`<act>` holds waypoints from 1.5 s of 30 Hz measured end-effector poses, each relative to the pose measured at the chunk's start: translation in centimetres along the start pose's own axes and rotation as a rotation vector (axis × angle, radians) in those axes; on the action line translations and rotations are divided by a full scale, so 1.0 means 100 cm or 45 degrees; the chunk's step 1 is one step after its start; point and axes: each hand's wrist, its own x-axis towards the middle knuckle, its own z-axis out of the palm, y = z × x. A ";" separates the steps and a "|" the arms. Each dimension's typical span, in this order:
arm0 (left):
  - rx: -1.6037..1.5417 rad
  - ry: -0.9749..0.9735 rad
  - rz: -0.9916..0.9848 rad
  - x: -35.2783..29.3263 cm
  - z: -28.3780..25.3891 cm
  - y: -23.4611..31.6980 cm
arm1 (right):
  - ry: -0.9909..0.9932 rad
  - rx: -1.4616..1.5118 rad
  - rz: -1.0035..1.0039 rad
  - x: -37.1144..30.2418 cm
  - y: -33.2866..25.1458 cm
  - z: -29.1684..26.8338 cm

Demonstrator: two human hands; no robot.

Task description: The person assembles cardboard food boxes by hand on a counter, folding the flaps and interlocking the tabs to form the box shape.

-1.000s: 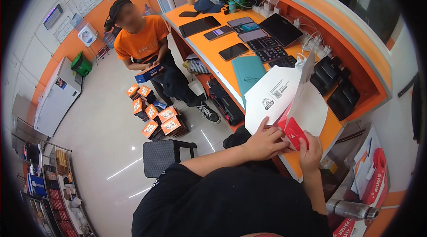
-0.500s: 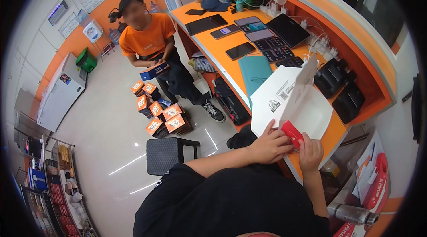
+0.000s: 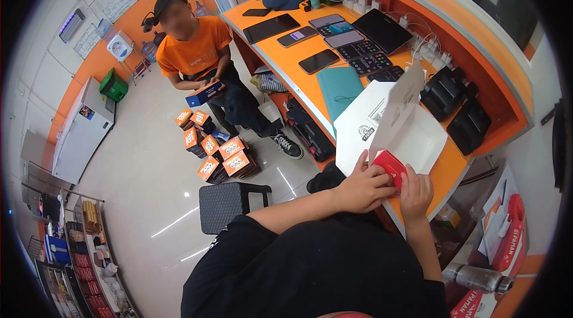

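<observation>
1. Here, both my hands are closed in on a small red piece, which is at the near side of an open white box, by the desk's near end.
2. My left hand comes at it from the left, fingers curled over its lower left part; I cannot tell where that thumb presses.
3. My right hand pinches its right edge, thumb on the side facing me and the other fingers bent.
4. The box's white flap stands upright, its printed lid panel spread out to the left, close to a teal folder.
5. Further along the desk lie a dark phone, several more phones and a black tablet; a blue cap sits near the far end.
6. To the right of the box, two black cases rest side by side.
7. Across from me, a person in an orange shirt sits holding a dark blue box.
8. On the floor between us are stacked orange-topped boxes and a black stool.
9. A metal bottle lies low on my right.
</observation>
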 end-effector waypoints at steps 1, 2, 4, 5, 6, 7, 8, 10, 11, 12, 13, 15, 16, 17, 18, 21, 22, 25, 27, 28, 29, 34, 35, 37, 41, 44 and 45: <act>-0.003 -0.002 0.002 0.001 -0.001 0.000 | 0.034 0.002 -0.025 -0.001 0.001 0.002; 0.004 -0.008 0.012 0.002 -0.002 0.000 | 0.033 -0.001 -0.023 -0.001 0.002 0.003; 0.002 -0.013 0.028 0.005 -0.002 0.000 | 0.126 0.015 -0.080 0.000 0.005 0.003; -0.011 -0.010 0.035 0.006 -0.003 0.000 | 0.123 0.004 -0.078 0.002 0.004 0.004; -0.024 -0.006 0.043 0.007 -0.003 0.000 | 0.119 -0.026 -0.104 0.006 0.001 0.006; -0.004 0.006 -0.011 0.004 -0.001 0.000 | 0.109 -0.062 -0.131 0.008 0.000 0.005; 0.009 0.012 -0.018 0.002 0.000 -0.003 | 0.101 -0.079 -0.129 0.008 0.002 0.006; 0.033 0.013 -0.035 0.001 -0.001 -0.007 | 0.124 0.026 -0.149 0.011 0.001 0.014; 0.041 0.014 -0.037 0.001 -0.002 -0.007 | 0.130 0.032 -0.153 0.011 0.001 0.014; 0.074 0.016 -0.003 0.004 -0.002 -0.004 | 0.134 0.022 -0.128 0.008 0.003 0.013; 0.111 0.023 0.029 0.008 -0.003 -0.003 | 0.139 0.014 -0.110 0.006 0.006 0.012; 0.119 0.032 0.031 0.009 -0.004 -0.002 | 0.113 0.052 -0.065 0.009 0.002 0.003; 0.177 0.045 0.012 0.007 0.002 -0.001 | -0.024 0.160 0.025 0.012 -0.002 -0.006; 0.234 0.057 -0.005 0.005 0.007 -0.001 | -0.162 0.264 0.115 0.013 -0.003 -0.011; 0.181 0.080 -0.078 0.000 0.012 -0.007 | -0.284 0.422 0.246 0.011 -0.002 -0.010; 0.124 0.090 -0.021 0.005 -0.001 -0.006 | -0.322 0.345 0.226 0.012 0.003 -0.030; 0.125 0.086 -0.018 0.005 -0.003 -0.007 | -0.321 0.154 0.167 0.009 0.008 -0.039; 0.038 0.047 0.070 0.006 -0.003 -0.007 | -0.329 0.185 0.015 0.000 0.013 -0.035; 0.003 0.011 0.045 0.007 0.001 -0.004 | -0.306 0.231 -0.012 -0.007 0.014 -0.031; -0.007 0.008 0.075 0.011 -0.001 -0.002 | -0.265 0.218 0.050 -0.014 0.012 -0.028; -0.017 0.005 0.103 0.012 -0.003 -0.001 | -0.225 0.205 0.111 -0.020 0.010 -0.024; -0.050 -0.027 0.160 0.015 0.001 -0.008 | 0.012 0.077 0.169 -0.033 0.001 -0.004; -0.054 0.004 0.180 0.018 0.003 -0.007 | 0.075 0.034 0.174 -0.037 0.003 -0.004; 0.047 0.065 0.159 0.017 0.005 -0.014 | 0.080 0.039 0.185 -0.030 0.004 0.006; 0.161 0.059 0.029 0.021 -0.004 -0.011 | -0.278 0.305 0.141 0.011 0.016 -0.021; 0.145 0.003 0.025 0.028 0.002 -0.018 | -0.378 0.443 0.236 0.018 0.037 -0.040; 0.176 -0.007 0.037 0.032 0.003 -0.018 | -0.403 0.456 0.247 0.017 0.041 -0.045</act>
